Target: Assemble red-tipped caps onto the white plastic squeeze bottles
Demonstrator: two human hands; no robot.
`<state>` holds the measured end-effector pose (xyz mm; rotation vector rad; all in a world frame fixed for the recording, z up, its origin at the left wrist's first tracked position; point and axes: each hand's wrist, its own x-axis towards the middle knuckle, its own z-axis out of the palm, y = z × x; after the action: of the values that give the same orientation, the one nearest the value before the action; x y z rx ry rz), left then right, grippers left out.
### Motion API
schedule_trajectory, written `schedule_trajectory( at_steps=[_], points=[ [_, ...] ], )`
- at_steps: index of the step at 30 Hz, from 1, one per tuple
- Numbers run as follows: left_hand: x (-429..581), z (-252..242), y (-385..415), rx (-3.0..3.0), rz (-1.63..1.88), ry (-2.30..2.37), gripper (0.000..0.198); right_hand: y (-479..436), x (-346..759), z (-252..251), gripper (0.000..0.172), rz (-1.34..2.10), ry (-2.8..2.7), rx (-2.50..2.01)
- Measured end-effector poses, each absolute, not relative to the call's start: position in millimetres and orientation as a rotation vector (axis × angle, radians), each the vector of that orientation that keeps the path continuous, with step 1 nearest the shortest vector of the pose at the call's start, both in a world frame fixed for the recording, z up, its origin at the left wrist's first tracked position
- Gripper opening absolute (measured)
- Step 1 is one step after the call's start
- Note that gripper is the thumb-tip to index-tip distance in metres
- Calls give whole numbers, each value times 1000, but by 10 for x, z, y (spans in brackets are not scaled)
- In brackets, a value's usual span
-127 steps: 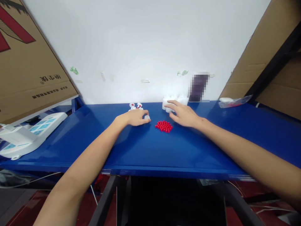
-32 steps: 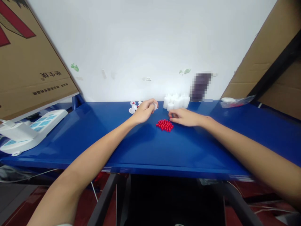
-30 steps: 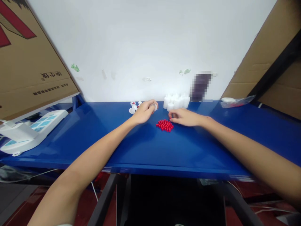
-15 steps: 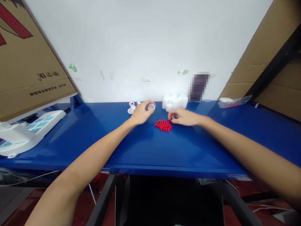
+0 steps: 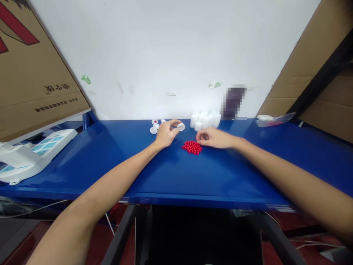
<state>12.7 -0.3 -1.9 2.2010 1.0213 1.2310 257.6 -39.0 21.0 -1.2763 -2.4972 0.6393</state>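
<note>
**Hand and Part Positions: Bead Pile and Cup**

The left hand [image 5: 164, 133] pinches a small white cup [image 5: 181, 127] between thumb and fingertips, holding it just above the blue table [image 5: 171, 176]. The cup is short and round, and its tilt is too small to read.

The right hand [image 5: 213, 137] rests on the table with its fingers curled together. The fingertips sit at the far right edge of the red beads [image 5: 192, 147]. Whether a bead is pinched between them cannot be told.

The beads lie in one loose pile, slightly wider than deep, between the two hands. The pile is towards the person from the cup and to its right. The right hand is nearer, touching or almost touching the pile, while the left stays clear of it.

White containers [image 5: 205, 119] stand clustered beyond the right hand, near the wall. Loose white caps [image 5: 154, 127] lie just left of the left hand.
</note>
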Motion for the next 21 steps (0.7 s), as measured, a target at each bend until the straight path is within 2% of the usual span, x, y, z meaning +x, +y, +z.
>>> schedule_trajectory(
  at_steps=[9,14,17,21],
  points=[
    [118,-65,-53,2169,1334,949,52,-398,2574,223,14,667,-2489,-1302],
    [116,-99,-32,2188,1340,902,49,-397,2576,210,20,635,-2477,-1298],
    [133,-100,-56,2209,1444,876,43,-386,2593,183,29,525,-2500,-1255],
    [191,-47,-147,2499,1518,814,36,-383,2604,157,33,287,-2456,-1172]
  ],
)
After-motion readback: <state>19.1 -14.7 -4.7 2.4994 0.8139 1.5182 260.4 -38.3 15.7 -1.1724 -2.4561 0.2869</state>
